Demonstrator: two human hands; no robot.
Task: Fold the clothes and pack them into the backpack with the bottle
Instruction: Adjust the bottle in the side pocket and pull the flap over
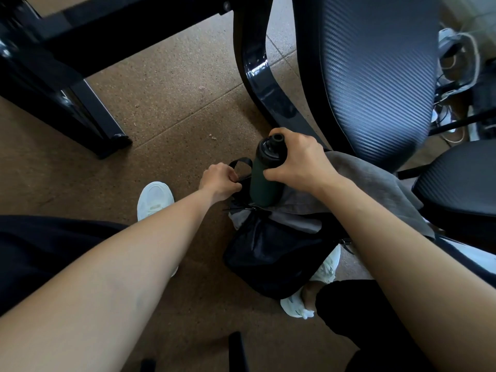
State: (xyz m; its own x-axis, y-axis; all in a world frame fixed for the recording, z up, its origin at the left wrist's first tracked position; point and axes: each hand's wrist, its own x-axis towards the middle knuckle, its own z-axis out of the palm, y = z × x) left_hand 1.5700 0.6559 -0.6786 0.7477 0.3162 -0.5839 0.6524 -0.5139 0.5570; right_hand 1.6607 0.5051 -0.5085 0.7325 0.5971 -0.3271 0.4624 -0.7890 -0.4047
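A black backpack (pixel 271 253) stands open on the floor between my feet. My right hand (pixel 298 159) grips the top of a dark green bottle (pixel 261 183) with a black cap, held upright with its lower end inside the bag's mouth. My left hand (pixel 218 181) grips the bag's rim by its black carry loop (pixel 241 163). Grey folded clothing (pixel 375 181) lies in and over the bag's opening, spilling to the right under my right forearm.
A black mesh office chair (pixel 375 76) stands close on the right, its base arm (pixel 265 84) just behind the bottle. A black desk leg (pixel 88 114) stands at the left. My white shoes (pixel 154 200) flank the bag on brown carpet. Cables lie at the far right.
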